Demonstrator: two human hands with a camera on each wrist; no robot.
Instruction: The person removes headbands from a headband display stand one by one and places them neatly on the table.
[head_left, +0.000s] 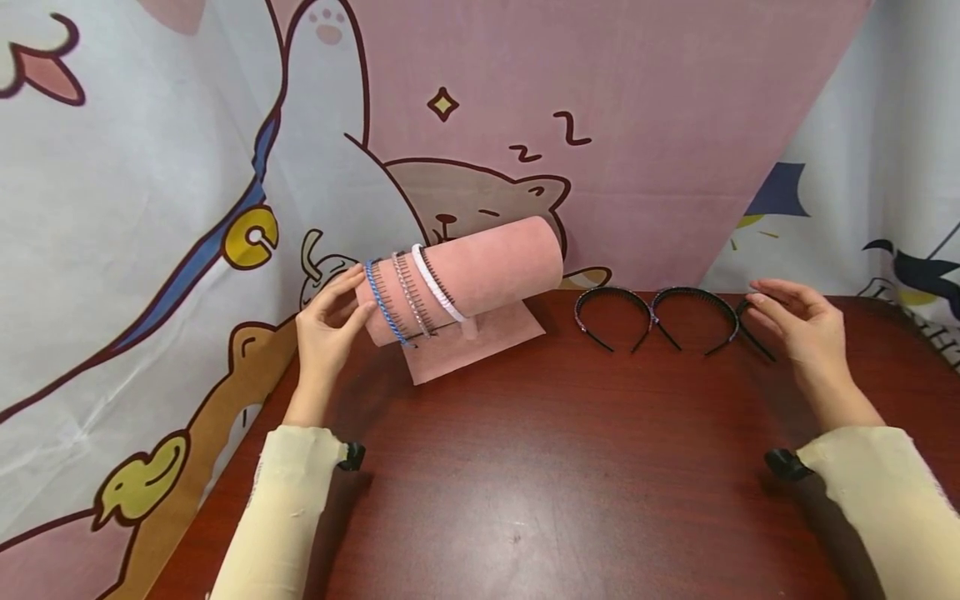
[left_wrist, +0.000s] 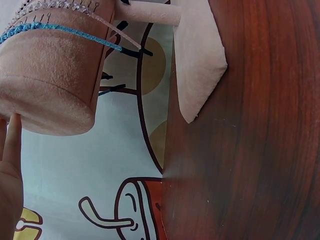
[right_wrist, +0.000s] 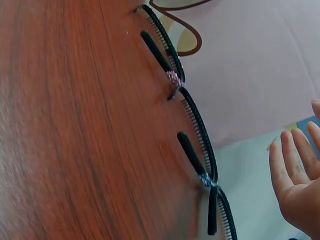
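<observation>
A pink plush display roll [head_left: 510, 258] stands on a pink base [head_left: 502, 342]. Three toothed headbands circle its left half: a blue braided one [head_left: 384, 304], a beaded pale one [head_left: 411, 296] and a white one [head_left: 437, 285]. My left hand [head_left: 326, 329] is at the roll's left end, and a straight finger [left_wrist: 15, 135] touches that end in the left wrist view. Two black headbands [head_left: 615, 292] [right_wrist: 200, 125] stand in a row at the table's back right. A third black headband [head_left: 757, 337] is partly hidden behind my right hand [head_left: 806, 329], whose fingers are extended and hold nothing.
The dark red-brown wooden table [head_left: 517, 475] meets a cartoon-printed cloth backdrop [head_left: 637, 150] at its back and left. Dark wrist straps [head_left: 786, 464] show at both pale sleeves [head_left: 877, 483].
</observation>
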